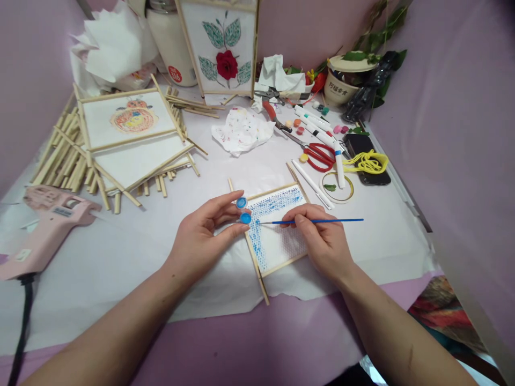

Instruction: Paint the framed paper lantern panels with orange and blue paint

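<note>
My left hand [205, 225] pinches a small open paint pot [245, 218] of blue paint, its round lid [241, 202] flipped up behind it. The pot is over the left edge of a wooden-framed white mesh panel [277, 236]. Blue dabs run along the panel's top and left side, while its middle is white. My right hand [319, 236] is closed around a thin blue paintbrush [322, 221]. The brush lies nearly level, its tip pointing left at the blue strip beside the pot. My right fingers cover part of the panel's right side.
A pink glue gun [48, 230] lies at left, near stacked sticks [68, 155] and a framed drawing [129, 118]. Behind stands a framed rose picture [225, 48]. Crumpled tissue [243, 131], red-handled scissors [319, 155], white markers [314, 126] and a phone [364, 153] lie across the back right.
</note>
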`<state>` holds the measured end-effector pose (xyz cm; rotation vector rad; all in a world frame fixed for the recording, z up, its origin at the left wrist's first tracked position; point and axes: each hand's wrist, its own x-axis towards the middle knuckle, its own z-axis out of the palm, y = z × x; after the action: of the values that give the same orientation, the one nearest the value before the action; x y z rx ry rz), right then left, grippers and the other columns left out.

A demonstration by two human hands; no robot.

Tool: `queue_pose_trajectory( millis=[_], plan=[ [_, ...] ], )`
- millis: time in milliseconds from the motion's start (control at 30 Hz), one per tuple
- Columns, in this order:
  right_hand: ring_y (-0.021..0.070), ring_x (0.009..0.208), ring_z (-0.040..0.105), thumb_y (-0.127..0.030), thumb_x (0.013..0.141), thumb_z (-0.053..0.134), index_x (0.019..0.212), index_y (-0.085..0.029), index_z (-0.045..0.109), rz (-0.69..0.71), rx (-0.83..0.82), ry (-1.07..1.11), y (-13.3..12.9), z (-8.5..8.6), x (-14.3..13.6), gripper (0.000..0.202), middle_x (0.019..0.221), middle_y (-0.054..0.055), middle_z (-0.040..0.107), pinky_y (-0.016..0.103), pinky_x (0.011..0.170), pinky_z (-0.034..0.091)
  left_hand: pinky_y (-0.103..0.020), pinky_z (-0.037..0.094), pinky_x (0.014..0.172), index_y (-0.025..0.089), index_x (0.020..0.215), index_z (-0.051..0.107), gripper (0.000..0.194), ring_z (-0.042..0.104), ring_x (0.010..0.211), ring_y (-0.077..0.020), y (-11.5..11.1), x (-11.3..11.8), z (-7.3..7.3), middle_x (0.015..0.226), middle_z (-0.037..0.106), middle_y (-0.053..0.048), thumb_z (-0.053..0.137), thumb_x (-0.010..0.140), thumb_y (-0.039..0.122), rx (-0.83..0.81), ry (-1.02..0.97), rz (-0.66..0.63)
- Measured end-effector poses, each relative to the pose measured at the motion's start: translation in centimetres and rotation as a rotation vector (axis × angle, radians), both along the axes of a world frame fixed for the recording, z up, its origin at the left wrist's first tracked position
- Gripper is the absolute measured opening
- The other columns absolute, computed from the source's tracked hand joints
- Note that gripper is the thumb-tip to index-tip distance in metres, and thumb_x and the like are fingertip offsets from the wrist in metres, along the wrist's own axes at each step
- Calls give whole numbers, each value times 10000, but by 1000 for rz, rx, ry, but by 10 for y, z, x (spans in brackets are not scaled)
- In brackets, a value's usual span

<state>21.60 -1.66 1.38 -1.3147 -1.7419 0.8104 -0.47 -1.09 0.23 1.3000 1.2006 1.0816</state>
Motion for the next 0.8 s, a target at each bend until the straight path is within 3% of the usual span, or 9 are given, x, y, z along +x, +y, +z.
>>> queue_pose_trajectory(
  millis=[67,267,500,700,800],
  plan=[
    [175,811,611,-217,912,458,843,-218,667,-10,6,-9,0,0,0,220,816,7,707,377,806,415,-358,535,998,264,1237,626,505,680,991,-179,0,0,0,986,722,-9,767,761,170,-4,-5,-7],
    [160,677,582,-148,864,424,669,-217,609,69,-30,14,-1,3,0,277,630,-20,658,383,793,415,-365,535,997,253,1246,618,507,681,993,-182,0,-1,0,984,726,-15,760,768,166,-4,-8,-14],
    [171,792,612,-206,908,458,832,-216,656,-4,22,-4,1,0,-1,213,789,-1,704,377,809,416,-343,533,998,258,1241,622,507,676,995,-168,0,0,0,985,722,-6,765,764,161,2,11,-8],
    [163,654,572,-137,851,417,629,-216,589,84,-34,-3,-1,6,1,292,589,-18,633,383,764,416,-391,537,997,242,1249,615,509,683,998,-195,0,0,1,985,723,-22,760,765,178,-13,3,-10],
    [165,682,587,-156,867,428,672,-215,607,68,-15,-3,-1,6,0,271,634,-14,657,382,772,418,-400,530,1006,241,1253,613,514,684,997,-198,0,0,1,989,724,-26,761,764,187,-14,10,-11]
  ],
)
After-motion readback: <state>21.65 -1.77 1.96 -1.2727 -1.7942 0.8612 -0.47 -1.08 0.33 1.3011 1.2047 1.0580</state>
